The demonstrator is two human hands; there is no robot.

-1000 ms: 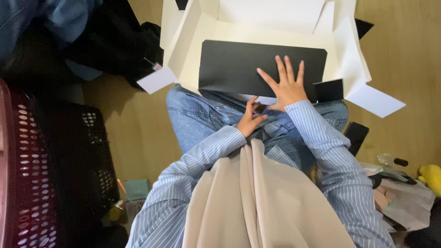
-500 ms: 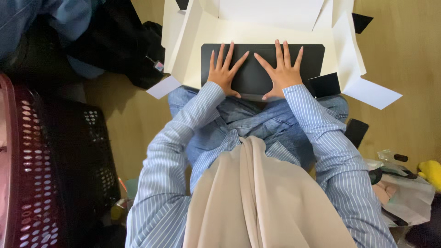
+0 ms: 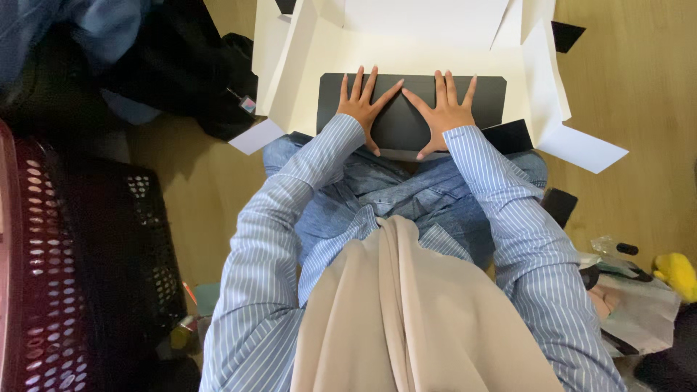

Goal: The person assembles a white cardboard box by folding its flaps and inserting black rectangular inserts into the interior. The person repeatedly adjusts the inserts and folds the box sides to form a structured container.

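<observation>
Looking down from the head camera, the wooden floor (image 3: 639, 80) spreads under everything, with a dark perforated crate (image 3: 109, 247) and a red perforated crate (image 3: 25, 290) off to the left side of the view. Next in size, an open white cardboard box (image 3: 428, 36) sits just ahead of the person's knees, flaps splayed outward. Inside it lies a flat black panel (image 3: 406, 109), its near edge at the box's front opening. Both hands are down on that panel! The left hand (image 3: 361, 103) is spread wide, fingers fanned, palm pressed flat on the black surface, gripping nothing. The right hand (image 3: 443, 109) mirrors it just beside, fully open, flat on the panel, thumbs angled toward each other. Small yellow object (image 3: 677, 272) at the far right edge.
</observation>
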